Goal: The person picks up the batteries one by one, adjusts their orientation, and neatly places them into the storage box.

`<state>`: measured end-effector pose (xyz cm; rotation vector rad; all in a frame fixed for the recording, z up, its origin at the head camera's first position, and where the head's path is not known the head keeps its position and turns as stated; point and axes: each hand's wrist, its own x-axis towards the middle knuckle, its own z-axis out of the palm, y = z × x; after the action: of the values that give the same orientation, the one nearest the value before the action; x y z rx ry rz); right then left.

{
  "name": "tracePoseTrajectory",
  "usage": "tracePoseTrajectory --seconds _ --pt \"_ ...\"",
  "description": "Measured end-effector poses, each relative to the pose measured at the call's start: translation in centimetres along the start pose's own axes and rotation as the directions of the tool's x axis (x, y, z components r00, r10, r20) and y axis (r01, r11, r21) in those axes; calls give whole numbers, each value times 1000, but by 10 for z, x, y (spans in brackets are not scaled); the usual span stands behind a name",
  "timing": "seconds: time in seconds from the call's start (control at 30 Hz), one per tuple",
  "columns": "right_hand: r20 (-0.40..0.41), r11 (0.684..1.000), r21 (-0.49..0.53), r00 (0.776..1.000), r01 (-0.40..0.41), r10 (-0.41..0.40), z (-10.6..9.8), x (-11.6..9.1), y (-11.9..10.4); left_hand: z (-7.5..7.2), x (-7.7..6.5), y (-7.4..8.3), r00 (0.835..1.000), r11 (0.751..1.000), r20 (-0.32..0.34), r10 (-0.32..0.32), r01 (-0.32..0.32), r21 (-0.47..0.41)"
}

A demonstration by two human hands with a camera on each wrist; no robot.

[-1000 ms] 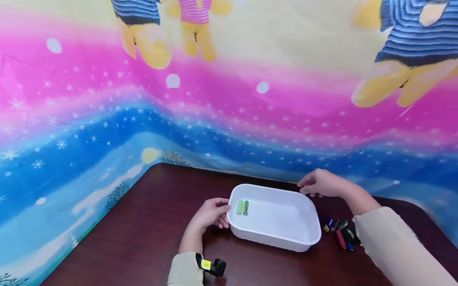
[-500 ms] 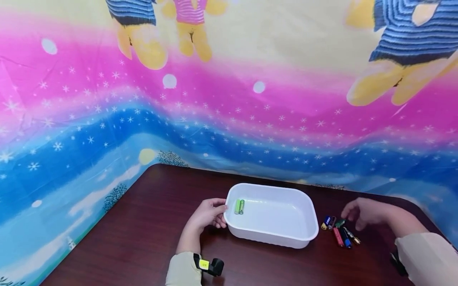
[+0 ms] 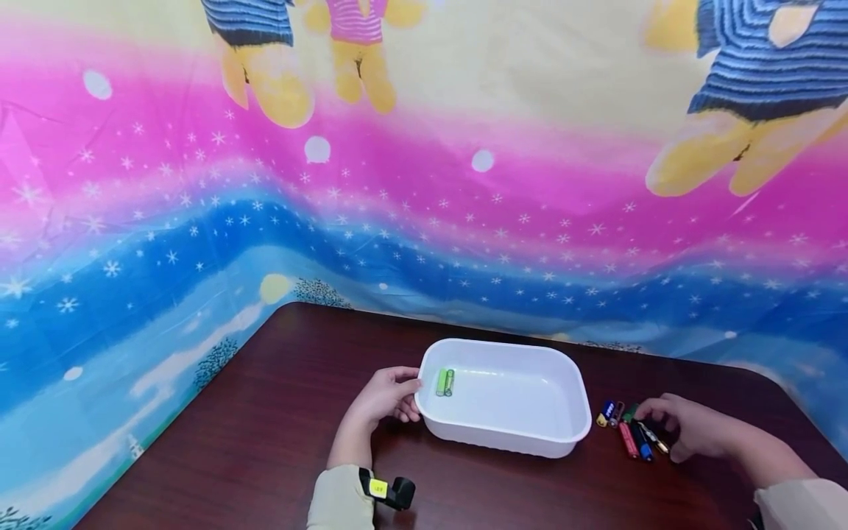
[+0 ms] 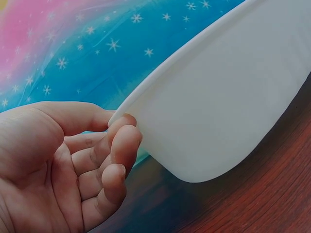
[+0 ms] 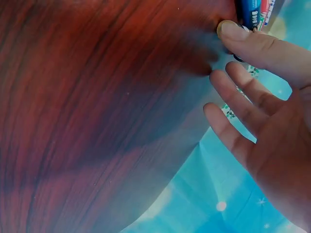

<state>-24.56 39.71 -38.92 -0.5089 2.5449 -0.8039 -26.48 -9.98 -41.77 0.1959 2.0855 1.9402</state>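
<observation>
A white plastic basin (image 3: pixel 510 406) stands on the table with two green batteries (image 3: pixel 445 383) lying side by side at its left end. My left hand (image 3: pixel 387 397) pinches the basin's left rim between thumb and fingers; the left wrist view shows the basin's outer wall (image 4: pixel 209 107) beyond the fingertips. Over the right edge of a small pile hovers my right hand (image 3: pixel 692 428), fingers loosely bent and thumb apart. The pile holds a red battery (image 3: pixel 628 440), a blue battery (image 3: pixel 641 442) and several others. In the right wrist view the thumb is close to a blue battery (image 5: pixel 251 13).
The dark brown wooden table (image 3: pixel 265 427) has rounded back corners. A colourful printed cloth (image 3: pixel 411 206) hangs behind it and along the left side. A black wrist strap with a yellow label (image 3: pixel 379 489) sits on my left sleeve.
My right hand has moved from the basin's back right corner to the battery pile. The two green batteries in the basin now lie closer together. My left hand keeps hold of the rim.
</observation>
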Motion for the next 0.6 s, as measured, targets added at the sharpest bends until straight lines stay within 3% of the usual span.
tracePoseTrajectory --seconds 0.37,0.6 --pt "-55 977 -211 999 -12 1 5 6 -5 0 0 1 1000 1000 3 -5 5 -8" --pt "-73 971 -230 996 -71 55 7 5 -7 1 0 1 1000 1000 -10 -3 3 14"
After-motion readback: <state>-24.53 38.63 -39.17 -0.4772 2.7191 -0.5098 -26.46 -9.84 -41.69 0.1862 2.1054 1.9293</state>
